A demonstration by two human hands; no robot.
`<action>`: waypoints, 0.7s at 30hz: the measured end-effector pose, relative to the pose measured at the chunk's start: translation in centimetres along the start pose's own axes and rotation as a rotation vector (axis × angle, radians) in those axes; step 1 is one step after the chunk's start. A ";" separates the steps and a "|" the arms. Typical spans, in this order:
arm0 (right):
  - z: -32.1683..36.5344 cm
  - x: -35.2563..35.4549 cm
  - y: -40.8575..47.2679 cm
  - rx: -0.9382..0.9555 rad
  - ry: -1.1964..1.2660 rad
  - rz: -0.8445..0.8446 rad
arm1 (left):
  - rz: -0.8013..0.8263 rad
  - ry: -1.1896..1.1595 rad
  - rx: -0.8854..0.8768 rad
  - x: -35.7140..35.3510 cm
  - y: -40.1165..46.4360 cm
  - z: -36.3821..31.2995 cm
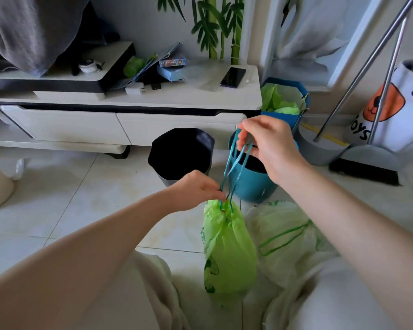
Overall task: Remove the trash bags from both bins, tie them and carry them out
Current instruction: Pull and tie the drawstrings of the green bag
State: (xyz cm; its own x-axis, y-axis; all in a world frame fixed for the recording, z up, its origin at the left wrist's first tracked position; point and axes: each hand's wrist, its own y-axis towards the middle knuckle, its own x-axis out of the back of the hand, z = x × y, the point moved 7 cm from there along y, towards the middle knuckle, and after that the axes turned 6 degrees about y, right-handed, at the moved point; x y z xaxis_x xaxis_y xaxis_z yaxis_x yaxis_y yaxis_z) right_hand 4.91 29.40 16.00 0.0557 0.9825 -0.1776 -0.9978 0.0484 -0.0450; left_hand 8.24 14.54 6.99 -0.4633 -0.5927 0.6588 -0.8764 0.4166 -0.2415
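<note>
A full light-green plastic trash bag (pixel 228 246) hangs upright just above the pale tiled floor (pixel 65 206), its neck gathered shut by teal drawstrings (pixel 236 163). The left hand (pixel 198 189) sits at the bag's neck w/ fingers (pixel 216 190) pressed together, pinching the strings right where they leave the bunched plastic. The right hand (pixel 270 144) is higher and to the right — its fingers pinch the upper ends of the same strings, which run taut between the two hands.

Behind the hands stand two bins: a dark octagonal plastic bin (pixel 181 153), no liner visible, and a teal round plastic bin (pixel 253 182) just beside it on the right, partly hidden by the right hand. A second, paler translucent bag w/ green printing (pixel 286 236) lies slumped on the floor right of the hanging bag, touching it or nearly so — can't tell which.

Further back, a blue bin lined w/ green plastic (pixel 284 101) stands next to a low white TV cabinet (pixel 119 120); a dark phone (pixel 233 77) lies on the cabinet top.
</note>
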 end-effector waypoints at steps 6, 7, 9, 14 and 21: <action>-0.8 3.5 2.1 -0.022 -0.198 -0.124 | -0.068 -0.129 0.088 2.1 -0.6 0.7; -1.2 4.0 2.3 -0.049 -0.206 -0.141 | -0.086 -0.145 0.109 2.5 -0.8 0.9; -1.7 5.0 2.6 -0.086 -0.218 -0.179 | -0.109 -0.210 0.173 3.0 -0.9 1.9; 0.0 4.8 2.3 0.057 -0.496 -0.113 | -0.234 -0.358 0.329 3.6 -1.0 3.6; 2.6 -3.1 -2.3 0.392 -0.581 0.298 | -0.165 0.059 0.248 2.5 0.3 1.6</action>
State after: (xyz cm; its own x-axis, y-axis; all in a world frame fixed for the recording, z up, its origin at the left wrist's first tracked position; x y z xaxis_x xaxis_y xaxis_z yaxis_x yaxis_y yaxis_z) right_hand 6.91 26.75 19.22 -0.1376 0.8955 0.4233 -0.9134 -0.2801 0.2955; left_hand 6.61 12.10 7.42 -0.3102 -0.5944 0.7419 -0.9478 0.1326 -0.2901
